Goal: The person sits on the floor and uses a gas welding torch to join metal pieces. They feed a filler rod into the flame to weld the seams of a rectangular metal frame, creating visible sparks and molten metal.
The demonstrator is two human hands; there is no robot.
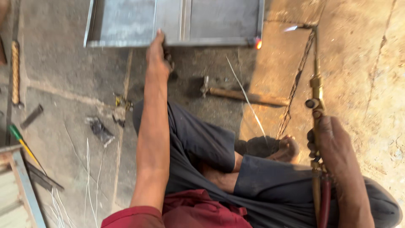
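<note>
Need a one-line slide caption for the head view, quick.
Left hand steadies a sheet-metal frame while right hand aims a brass torch at its glowing corner.

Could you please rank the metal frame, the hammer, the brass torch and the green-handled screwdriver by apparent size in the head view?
1. metal frame, largest.
2. brass torch, though nearer the camera.
3. hammer.
4. green-handled screwdriver, smallest.
</note>
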